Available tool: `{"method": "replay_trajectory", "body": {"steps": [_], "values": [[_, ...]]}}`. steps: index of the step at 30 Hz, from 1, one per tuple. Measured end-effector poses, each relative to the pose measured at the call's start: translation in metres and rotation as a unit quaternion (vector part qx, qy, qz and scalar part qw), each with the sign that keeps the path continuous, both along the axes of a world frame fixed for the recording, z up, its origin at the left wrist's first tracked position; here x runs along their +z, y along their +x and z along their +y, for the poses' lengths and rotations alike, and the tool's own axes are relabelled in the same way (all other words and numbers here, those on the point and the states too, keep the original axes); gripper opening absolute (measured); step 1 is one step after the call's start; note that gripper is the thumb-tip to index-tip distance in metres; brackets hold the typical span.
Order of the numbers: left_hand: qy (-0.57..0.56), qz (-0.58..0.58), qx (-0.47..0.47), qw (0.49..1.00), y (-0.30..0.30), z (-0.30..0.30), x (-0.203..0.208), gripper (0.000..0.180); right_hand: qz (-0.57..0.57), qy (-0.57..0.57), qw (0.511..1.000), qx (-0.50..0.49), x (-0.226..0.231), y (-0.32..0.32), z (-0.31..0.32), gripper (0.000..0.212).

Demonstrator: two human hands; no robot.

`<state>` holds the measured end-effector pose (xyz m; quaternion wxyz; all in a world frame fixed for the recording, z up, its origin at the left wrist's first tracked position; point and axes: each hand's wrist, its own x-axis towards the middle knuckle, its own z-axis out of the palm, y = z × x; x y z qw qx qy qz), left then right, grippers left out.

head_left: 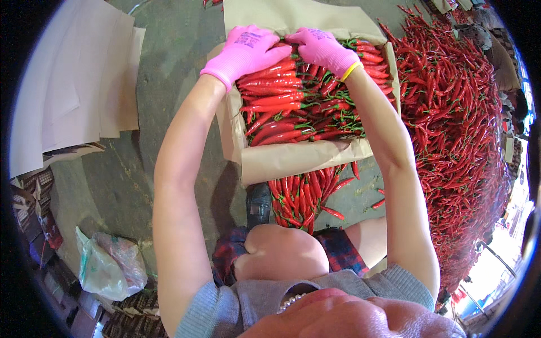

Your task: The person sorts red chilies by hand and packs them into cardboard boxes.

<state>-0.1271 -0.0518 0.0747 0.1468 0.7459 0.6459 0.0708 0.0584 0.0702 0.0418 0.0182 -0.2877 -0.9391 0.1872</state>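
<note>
Both my hands wear pink knitted gloves and rest at the far side of a paper-lined box (307, 160) of red chili peppers (276, 101). My left hand (245, 53) lies over the far left corner, its thumb stretched right across the peppers. At the far middle, my right hand (326, 53) lies on the peppers, fingers pointing left toward the other hand and its thumb apart from them. Some fingertips of both hands are hidden behind the peppers and paper. The peppers lie in rows, green stems mostly toward the middle. A brown paper flap (315, 17) stands beyond the box.
A large heap of loose red chilies (451, 129) spreads along the right. A smaller chili pile (304, 194) lies between the box and my knees. Stacked paper sheets (84, 79) stand at the left, with a plastic bag (110, 265) on the floor nearer.
</note>
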Motion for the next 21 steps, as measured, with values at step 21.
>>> {"method": "replay_trajectory", "body": {"steps": [21], "values": [[0.127,-0.208,0.091,0.966,-0.007,-0.033,-0.005,0.05,0.293,-0.141,0.924,-0.202,0.02,0.015,-0.051,0.037]]}}
